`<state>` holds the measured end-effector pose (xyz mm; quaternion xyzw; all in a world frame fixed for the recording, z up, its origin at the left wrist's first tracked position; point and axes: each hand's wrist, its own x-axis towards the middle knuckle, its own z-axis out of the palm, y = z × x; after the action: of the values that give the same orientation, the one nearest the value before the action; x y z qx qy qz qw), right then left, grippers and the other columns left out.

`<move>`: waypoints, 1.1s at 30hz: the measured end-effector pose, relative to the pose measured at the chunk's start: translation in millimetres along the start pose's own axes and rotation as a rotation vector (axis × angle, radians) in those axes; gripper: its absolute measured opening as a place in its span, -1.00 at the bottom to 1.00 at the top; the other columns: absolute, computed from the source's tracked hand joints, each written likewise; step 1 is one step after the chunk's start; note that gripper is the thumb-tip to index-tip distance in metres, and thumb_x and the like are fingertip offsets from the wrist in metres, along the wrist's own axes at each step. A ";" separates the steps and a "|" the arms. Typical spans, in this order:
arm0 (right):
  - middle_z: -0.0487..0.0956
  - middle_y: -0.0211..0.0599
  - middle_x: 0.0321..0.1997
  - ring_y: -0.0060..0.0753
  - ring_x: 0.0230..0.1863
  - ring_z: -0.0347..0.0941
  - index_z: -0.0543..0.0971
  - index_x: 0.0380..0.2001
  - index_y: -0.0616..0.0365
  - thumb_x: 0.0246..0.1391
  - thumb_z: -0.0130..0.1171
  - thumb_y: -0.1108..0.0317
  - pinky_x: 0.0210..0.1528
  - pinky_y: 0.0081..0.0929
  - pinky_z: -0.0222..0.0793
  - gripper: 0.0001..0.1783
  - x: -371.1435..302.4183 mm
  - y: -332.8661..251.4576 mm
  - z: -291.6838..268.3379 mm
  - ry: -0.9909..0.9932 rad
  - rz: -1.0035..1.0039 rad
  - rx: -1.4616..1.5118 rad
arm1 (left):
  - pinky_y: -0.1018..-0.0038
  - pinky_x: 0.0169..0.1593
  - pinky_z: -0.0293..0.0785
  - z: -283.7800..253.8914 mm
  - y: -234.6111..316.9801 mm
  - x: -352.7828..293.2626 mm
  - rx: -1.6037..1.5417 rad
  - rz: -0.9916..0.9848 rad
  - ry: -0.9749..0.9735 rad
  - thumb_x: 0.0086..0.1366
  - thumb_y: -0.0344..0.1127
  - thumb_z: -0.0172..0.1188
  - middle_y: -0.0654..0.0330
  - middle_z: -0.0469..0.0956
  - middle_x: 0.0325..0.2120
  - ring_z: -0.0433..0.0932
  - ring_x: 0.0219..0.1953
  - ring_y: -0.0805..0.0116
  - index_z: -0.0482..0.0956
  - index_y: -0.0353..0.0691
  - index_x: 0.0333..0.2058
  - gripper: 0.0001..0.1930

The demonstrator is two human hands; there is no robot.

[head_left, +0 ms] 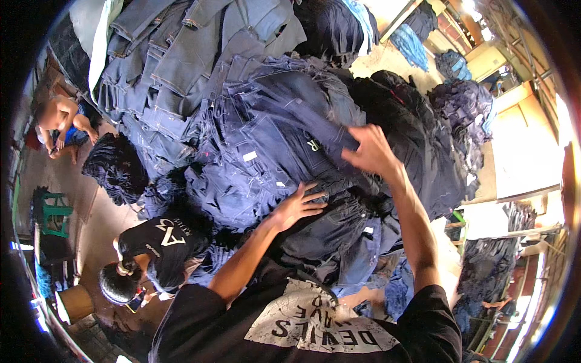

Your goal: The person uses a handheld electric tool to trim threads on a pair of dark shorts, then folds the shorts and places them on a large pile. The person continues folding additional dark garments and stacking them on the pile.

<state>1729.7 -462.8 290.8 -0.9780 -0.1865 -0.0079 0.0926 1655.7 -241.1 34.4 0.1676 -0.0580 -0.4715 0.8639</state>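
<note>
A pair of dark blue jeans (290,136) lies spread on top of a large heap of denim in front of me. My right hand (372,151) closes on the end of one leg of these jeans, at their right side. Nearer to me, my left hand (298,209) has its fingers spread and holds nothing. It is just over the lower edge of the jeans, by some black trousers (321,227); whether it touches the cloth I cannot tell. Small white tags show on several garments.
Stacked grey-blue jeans (175,66) rise at the far left, black garments (411,133) at the right. A person in a black shirt (166,248) bends low at the left; another person (63,121) sits farther off. A green stool (56,215) stands at the left edge.
</note>
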 end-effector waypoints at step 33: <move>0.45 0.15 0.42 0.32 0.25 0.52 0.49 0.37 0.04 -0.26 0.60 -0.29 0.19 0.07 0.53 0.13 -97.2 -63.3 24.7 0.062 -0.463 -0.270 | 0.11 0.27 0.41 23.7 37.3 60.5 -0.189 0.354 0.104 0.56 0.14 0.05 0.09 0.41 0.17 0.44 0.17 0.12 0.35 -0.15 0.24 -0.46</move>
<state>1615.6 -435.8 273.0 -0.9121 -0.3995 -0.0836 -0.0372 1712.5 -278.5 66.0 0.0970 0.0028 -0.3064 0.9470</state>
